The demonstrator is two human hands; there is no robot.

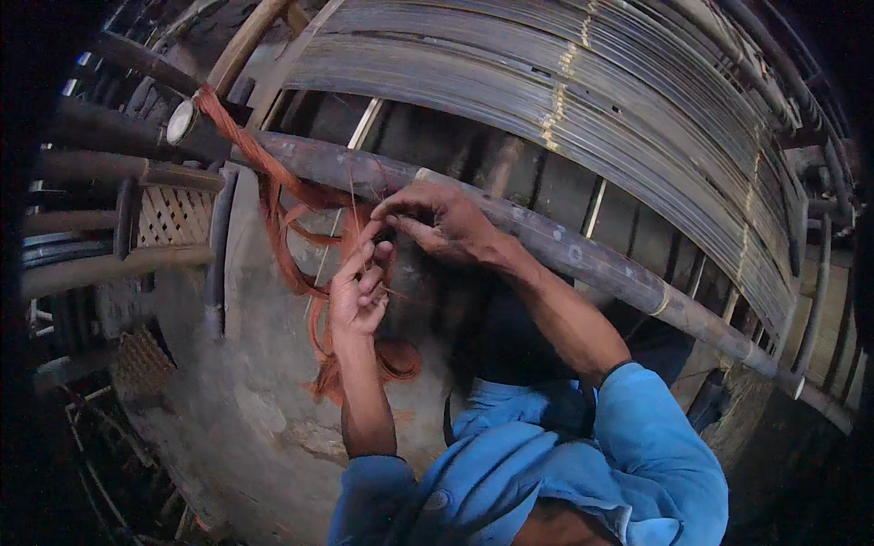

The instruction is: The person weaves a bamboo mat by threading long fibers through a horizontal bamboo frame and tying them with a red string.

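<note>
Left hand (358,293) curls around orange threads (355,226); right hand (444,218) bends close, its grip I can't tell; much of the bundle (264,162) hangs loose.

The left forearm (366,391) runs nearly straight up the view, in line with its wrist (353,335). The left hand (359,296) shows its palm side, with the fingers (371,278) curled inward. The right forearm (569,314) slants up and leftward; the right hand (448,223) points left, back uppermost, thumb (416,230) below the index finger (405,197). Both hands' fingertips come close together; whether they touch is unclear.
</note>
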